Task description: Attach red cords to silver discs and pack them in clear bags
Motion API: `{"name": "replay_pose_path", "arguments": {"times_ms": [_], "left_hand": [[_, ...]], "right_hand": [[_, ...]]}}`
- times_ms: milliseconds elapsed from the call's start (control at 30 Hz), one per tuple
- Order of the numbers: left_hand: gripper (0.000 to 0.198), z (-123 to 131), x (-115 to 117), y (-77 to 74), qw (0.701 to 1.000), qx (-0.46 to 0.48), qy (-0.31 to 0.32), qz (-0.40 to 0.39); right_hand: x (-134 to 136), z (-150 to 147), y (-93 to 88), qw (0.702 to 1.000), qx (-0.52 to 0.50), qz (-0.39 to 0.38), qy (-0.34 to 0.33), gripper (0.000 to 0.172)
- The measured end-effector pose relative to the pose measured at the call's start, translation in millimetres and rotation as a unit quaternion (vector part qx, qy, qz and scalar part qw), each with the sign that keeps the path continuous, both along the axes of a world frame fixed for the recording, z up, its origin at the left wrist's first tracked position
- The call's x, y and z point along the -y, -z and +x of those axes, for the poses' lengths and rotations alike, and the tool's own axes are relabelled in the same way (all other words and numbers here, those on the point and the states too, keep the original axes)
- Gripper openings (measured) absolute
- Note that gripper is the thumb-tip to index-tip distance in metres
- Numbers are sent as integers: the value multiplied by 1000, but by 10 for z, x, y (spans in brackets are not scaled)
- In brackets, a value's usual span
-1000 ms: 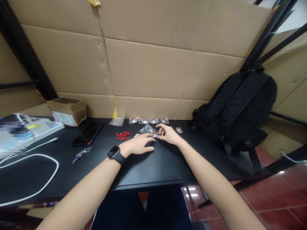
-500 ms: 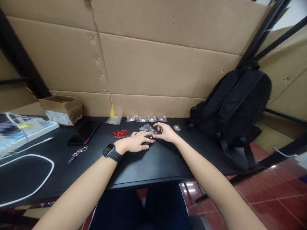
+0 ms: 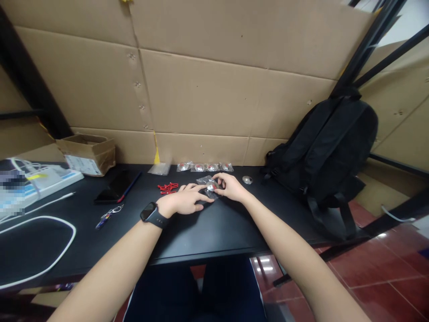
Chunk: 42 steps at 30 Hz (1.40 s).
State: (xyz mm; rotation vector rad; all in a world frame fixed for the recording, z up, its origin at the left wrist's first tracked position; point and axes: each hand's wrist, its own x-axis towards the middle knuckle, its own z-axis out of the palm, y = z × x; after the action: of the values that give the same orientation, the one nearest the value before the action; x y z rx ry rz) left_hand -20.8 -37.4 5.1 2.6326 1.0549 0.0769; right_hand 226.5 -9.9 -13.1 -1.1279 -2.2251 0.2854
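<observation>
Both hands meet over a small clear plastic bag (image 3: 206, 182) with a round silver and red piece inside, lying on the black desk (image 3: 214, 228). My left hand (image 3: 186, 200), a black watch on its wrist, presses the bag's near edge with its fingers curled. My right hand (image 3: 231, 187) pinches the bag's right side. A little pile of red clips (image 3: 168, 187) lies just left of my left hand. Behind the hands, a row of several small bagged pieces (image 3: 205, 167) sits along the cardboard wall. A loose silver disc (image 3: 247, 180) rests to the right.
A black backpack (image 3: 328, 152) leans at the desk's right end. On the left lie a phone with a pen (image 3: 115, 188), a keyring (image 3: 107, 216), a white cable (image 3: 50, 250), an open cardboard box (image 3: 86, 153) and an empty clear bag (image 3: 160, 168).
Both hands have closed in on the clear bag, and my right fingers now curl over its right side. The view has shifted slightly.
</observation>
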Motion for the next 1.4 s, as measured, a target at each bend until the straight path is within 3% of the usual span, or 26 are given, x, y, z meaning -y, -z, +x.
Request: {"name": "replay_pose_path", "arguments": {"times_ms": [333, 400, 533, 633, 700, 800, 900, 1033, 1100, 1233, 1400], "left_hand": [[47, -4, 10, -43, 1000, -14, 21, -10], [41, -20, -8, -56, 1000, -2, 20, 5], [27, -77, -57, -112, 998, 47, 27, 43], [34, -97, -97, -116, 989, 134, 38, 55], [55, -78, -123, -75, 980, 187, 15, 72], [74, -7, -155, 15, 974, 184, -44, 124], [47, 64, -167, 62, 973, 140, -76, 168], [16, 100, -154, 47, 973, 105, -90, 184], [15, 92, -148, 35, 975, 101, -91, 178], [17, 64, -155, 27, 975, 102, -132, 145], [25, 91, -161, 25, 966, 122, -214, 73]], "right_hand": [[16, -208, 66, 994, 30, 40, 95, 27], [19, -199, 56, 996, 22, 31, 75, 28], [37, -91, -31, 999, -18, -19, -33, 32], [20, 39, -95, 989, -74, -104, -68, 33], [-14, 120, -97, 984, -92, -137, -67, 35], [-69, 184, -40, 991, -65, -106, -59, 30], [-97, 160, 23, 996, -35, -58, -60, 39], [-89, 83, 31, 997, -42, -20, -54, 19], [-78, 72, 15, 997, -44, -17, -57, 10], [-68, 92, -7, 996, -37, -49, -57, 9], [-76, 53, 6, 993, -31, -113, 17, 17]]}}
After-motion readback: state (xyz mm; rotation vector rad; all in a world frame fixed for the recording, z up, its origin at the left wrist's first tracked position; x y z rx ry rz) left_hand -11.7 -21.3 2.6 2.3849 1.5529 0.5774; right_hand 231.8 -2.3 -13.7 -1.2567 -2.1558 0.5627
